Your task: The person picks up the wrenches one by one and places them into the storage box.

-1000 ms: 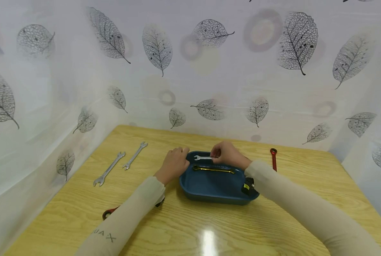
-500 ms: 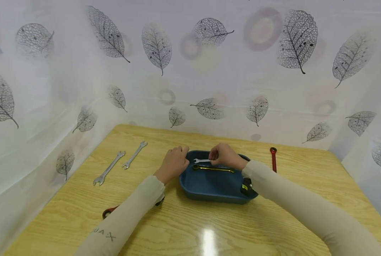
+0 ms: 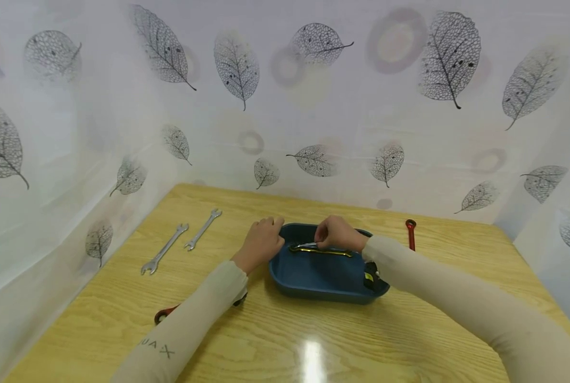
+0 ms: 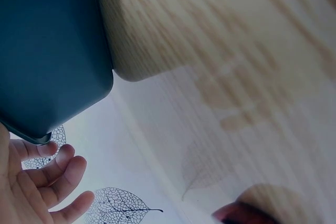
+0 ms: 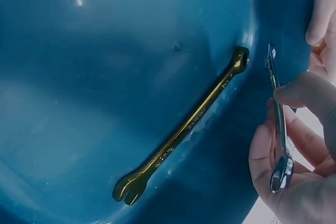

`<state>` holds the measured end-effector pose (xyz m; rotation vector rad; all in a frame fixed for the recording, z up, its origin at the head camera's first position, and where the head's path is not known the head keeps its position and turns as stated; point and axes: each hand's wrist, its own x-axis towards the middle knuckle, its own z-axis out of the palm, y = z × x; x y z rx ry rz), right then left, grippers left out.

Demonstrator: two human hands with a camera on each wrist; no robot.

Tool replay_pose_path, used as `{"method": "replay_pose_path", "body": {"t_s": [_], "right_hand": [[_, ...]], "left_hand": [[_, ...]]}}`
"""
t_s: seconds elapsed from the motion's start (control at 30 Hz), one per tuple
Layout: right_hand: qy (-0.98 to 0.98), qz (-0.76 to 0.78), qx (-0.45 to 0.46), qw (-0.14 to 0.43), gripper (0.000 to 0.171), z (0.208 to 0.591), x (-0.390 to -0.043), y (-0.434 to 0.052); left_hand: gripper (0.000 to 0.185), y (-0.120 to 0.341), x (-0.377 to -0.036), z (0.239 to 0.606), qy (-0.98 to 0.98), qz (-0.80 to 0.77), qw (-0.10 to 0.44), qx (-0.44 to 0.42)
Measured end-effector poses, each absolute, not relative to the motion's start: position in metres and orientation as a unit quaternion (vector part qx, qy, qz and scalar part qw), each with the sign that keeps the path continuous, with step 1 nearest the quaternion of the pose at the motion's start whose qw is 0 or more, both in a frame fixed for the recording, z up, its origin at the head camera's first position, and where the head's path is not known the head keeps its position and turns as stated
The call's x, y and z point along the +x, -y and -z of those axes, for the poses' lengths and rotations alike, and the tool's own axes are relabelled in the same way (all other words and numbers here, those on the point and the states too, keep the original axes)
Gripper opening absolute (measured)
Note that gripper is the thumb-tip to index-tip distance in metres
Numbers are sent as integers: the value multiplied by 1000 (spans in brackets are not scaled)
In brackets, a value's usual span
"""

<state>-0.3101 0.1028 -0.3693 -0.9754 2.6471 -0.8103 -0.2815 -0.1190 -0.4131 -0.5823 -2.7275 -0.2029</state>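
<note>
A dark blue tray (image 3: 313, 287) (image 5: 94, 51) stands mid-table with a gold wrench (image 3: 330, 252) (image 5: 184, 129) lying in it. My right hand (image 3: 335, 234) (image 5: 299, 150) pinches a small silver wrench (image 3: 303, 246) (image 5: 279, 124) between thumb and fingers, low inside the tray just beyond the gold one. My left hand (image 3: 262, 239) (image 4: 42, 182) rests with relaxed fingers against the tray's far left corner (image 4: 52, 56), holding nothing.
Two silver wrenches (image 3: 164, 249) (image 3: 203, 230) lie on the wooden table at the left. A red wrench (image 3: 411, 234) lies right of the tray. A red-handled tool (image 3: 162, 315) peeks from under my left forearm. Leaf-print sheets wall the table on three sides.
My right hand has lowered the silver wrench from above the tray's far rim down into the tray, close to the gold wrench. The left hand has stayed at the corner.
</note>
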Motion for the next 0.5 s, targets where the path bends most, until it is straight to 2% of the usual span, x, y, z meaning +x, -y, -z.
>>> {"method": "replay_pose_path", "body": {"t_s": [0.5], "right_hand": [[-892,252,-350,136,6,374,-311,-92]], "left_hand": [[11,119,-282,412,962,70,163,-206]]}}
